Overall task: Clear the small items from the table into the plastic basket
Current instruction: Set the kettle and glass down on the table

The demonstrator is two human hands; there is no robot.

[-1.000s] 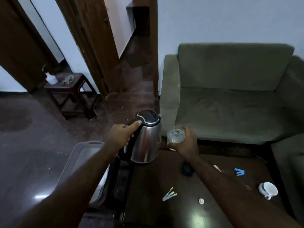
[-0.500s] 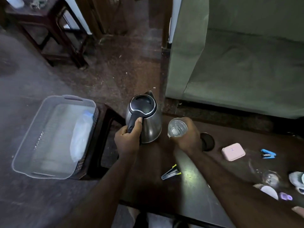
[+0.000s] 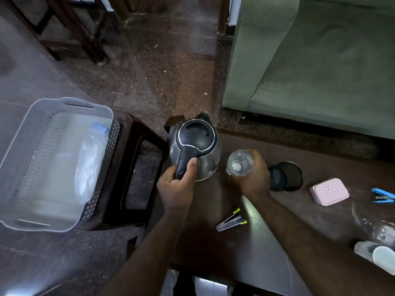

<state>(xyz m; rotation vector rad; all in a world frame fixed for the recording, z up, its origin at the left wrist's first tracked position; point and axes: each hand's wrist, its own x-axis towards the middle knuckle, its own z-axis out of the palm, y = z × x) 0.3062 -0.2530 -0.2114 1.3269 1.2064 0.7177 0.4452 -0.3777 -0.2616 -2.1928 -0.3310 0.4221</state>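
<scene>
**Both hands gripping items at the tabletop's left end, basket waiting on a stool**

Seen from above, looking down past two bare forearms. Landmark: a steel kettle (image 3: pixel 195 153) with a black lid, upright at the far left corner of the dark wooden tabletop (image 3: pixel 213 248).

- Left hand (image 3: pixel 176 189): just below the kettle, fingers (image 3: pixel 193 167) wrapped tight around its black handle, thumb pressed along the top.
- Right hand (image 3: pixel 254 178): just right of the kettle, fingers curled around a clear drinking glass (image 3: pixel 239 163), open mouth facing up, a pale round spot visible at its bottom.
- Right of the kettle, beyond the glass and touching the right hand's far side: a dark mesh cup (image 3: pixel 286 177), lying tilted.
- Farther right of the kettle: a pink lidded box (image 3: pixel 329 194), then a blue stapler (image 3: pixel 382 196) near the picture's edge.
- Below and right of the kettle, between the forearms: a small grey and yellow metal tool (image 3: pixel 230 220), flat on the wood.
- Far lower right of the kettle: a clear glass item (image 3: pixel 378 229), blurred, and a white cup (image 3: pixel 376 255) at the edge.
- Left of the kettle, well apart, off the tabletop: a grey plastic basket (image 3: pixel 34 116) resting on a dark wooden stool (image 3: pixel 132 167), holding a clear plastic bag (image 3: pixel 89 165).
- Above and right of the kettle: a green sofa (image 3: pixel 320 60) on the speckled floor.
</scene>
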